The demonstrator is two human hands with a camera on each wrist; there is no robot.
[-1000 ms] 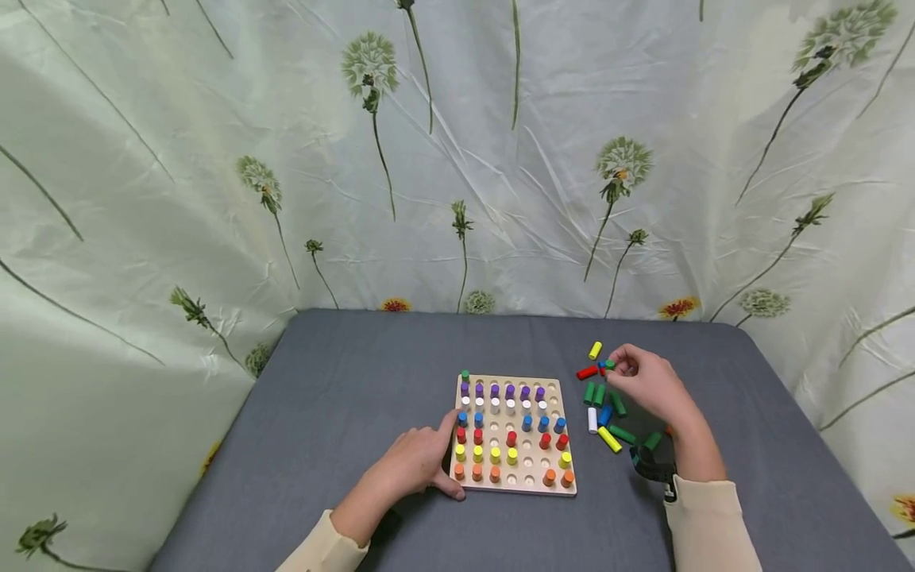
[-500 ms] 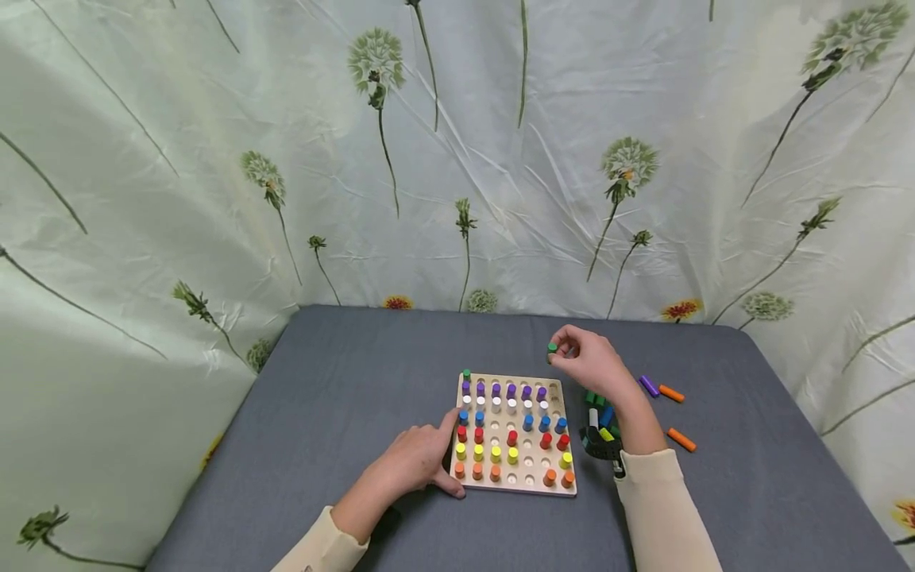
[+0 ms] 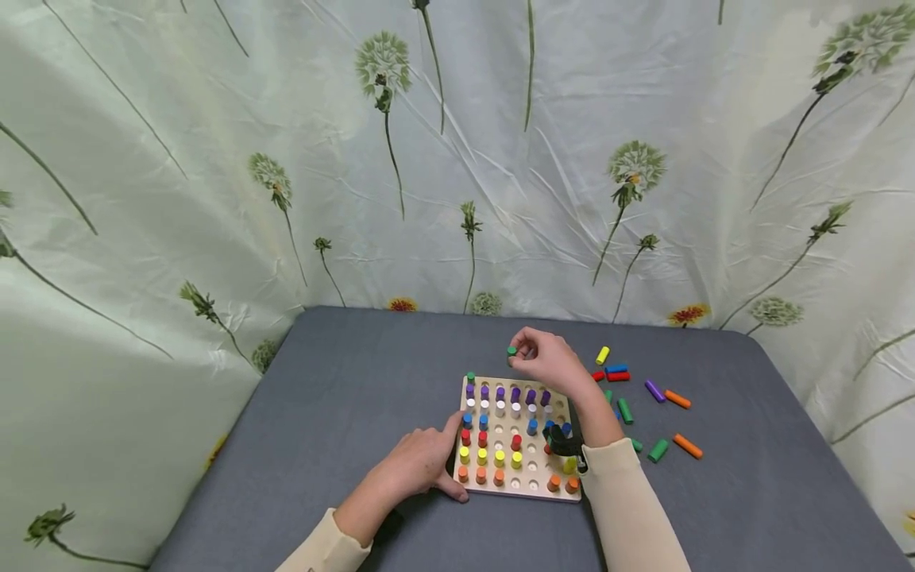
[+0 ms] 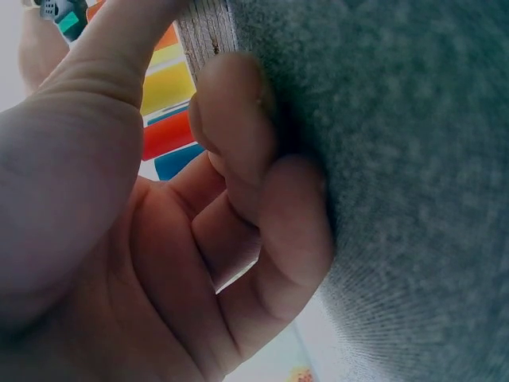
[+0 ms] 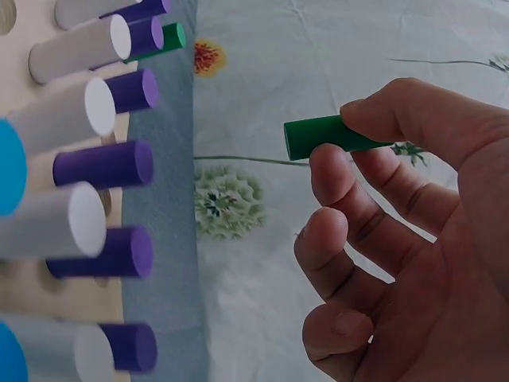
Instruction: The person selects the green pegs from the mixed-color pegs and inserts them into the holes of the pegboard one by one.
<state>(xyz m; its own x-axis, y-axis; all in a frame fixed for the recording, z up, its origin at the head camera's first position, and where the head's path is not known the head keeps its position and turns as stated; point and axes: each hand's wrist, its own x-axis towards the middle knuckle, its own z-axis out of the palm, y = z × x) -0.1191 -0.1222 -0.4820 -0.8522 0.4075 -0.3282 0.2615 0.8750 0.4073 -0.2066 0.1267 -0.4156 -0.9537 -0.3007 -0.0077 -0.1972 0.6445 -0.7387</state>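
A wooden pegboard (image 3: 515, 496) lies on the table with rows of coloured pegs upright in it. My left hand (image 3: 420, 462) holds its left side, thumb by the near corner and index finger along the left edge; the left wrist view shows curled fingers (image 4: 294, 223) against the wooden edge. Above the board's far edge, my right hand (image 3: 549, 361) pinches a green peg (image 5: 318, 137) between thumb and fingertips. One green peg (image 3: 471, 377) stands in the far left corner, at the end of the back row. Purple pegs (image 5: 107, 163) and white pegs (image 5: 87, 44) fill much of the rows in front.
Loose pegs lie right of the board, among them a yellow peg (image 3: 603, 355), a red peg (image 3: 618, 376), a purple peg (image 3: 654, 391), a green peg (image 3: 658, 450) and an orange peg (image 3: 688, 446). A flowered curtain (image 3: 314, 159) hangs behind the grey table (image 3: 372, 373).
My right hand has carried the green peg left from the loose pegs to above the board's far edge. The left hand stays at the board's left side.
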